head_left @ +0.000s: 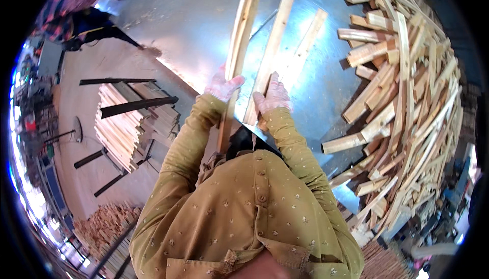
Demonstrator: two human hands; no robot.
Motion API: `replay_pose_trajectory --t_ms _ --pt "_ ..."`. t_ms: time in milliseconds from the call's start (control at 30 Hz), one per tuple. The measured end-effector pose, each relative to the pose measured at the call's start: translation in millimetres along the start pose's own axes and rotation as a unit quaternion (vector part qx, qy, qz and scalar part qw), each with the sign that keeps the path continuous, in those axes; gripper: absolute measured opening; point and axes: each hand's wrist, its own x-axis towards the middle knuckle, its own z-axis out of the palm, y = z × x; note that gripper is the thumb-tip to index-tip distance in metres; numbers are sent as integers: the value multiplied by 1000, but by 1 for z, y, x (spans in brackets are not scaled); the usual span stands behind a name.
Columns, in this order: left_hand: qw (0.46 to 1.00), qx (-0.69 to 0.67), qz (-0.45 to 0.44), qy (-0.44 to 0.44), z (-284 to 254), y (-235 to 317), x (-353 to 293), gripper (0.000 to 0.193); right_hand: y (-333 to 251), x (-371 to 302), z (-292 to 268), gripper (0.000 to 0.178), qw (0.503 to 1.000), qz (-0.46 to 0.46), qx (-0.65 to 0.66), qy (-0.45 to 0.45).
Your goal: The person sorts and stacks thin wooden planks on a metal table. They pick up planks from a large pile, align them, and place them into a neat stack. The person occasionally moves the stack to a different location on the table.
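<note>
Hands (222, 85) half-curled on wooden strips (275, 39)

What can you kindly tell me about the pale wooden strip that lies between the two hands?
The wooden strip is long, straight and slender, with squared edges and a pale yellowish upper face that looks like bare sawn timber. It appears to lie on the shiny metal table, its far end pointing forward and slightly right, its near end by the table's near edge. The right hand seems to touch it toward that near end; any grip is unclear.
</note>
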Motion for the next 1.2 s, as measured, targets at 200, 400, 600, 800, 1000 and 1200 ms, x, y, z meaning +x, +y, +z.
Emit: replay_pose_trajectory --t_ms 200,400,600,800,1000,1200 --pt "937 96 119 313 -100 -38 -99 75 -25 4 -6 81 995 41 -7 -86" --pt "785 -10 214 582 -212 -70 -244 45 14 2 22 88 988 -93 -89 84" --pt "638 243 -186 706 -412 -119 -317 58 -84 -14 52 92 968 56 -226 96" --pt "689 195 -354 602 -601 -235 -244 67 -86 -4 108 69 934 22 -242 260" --pt "730 195 -258 602 -653 -304 -148 60 -110 -9 143 61 909 33 -297 291" --pt "778 270 -211 527 -678 -248 -185 47 -26 -18 150 32 943 125 81 299"
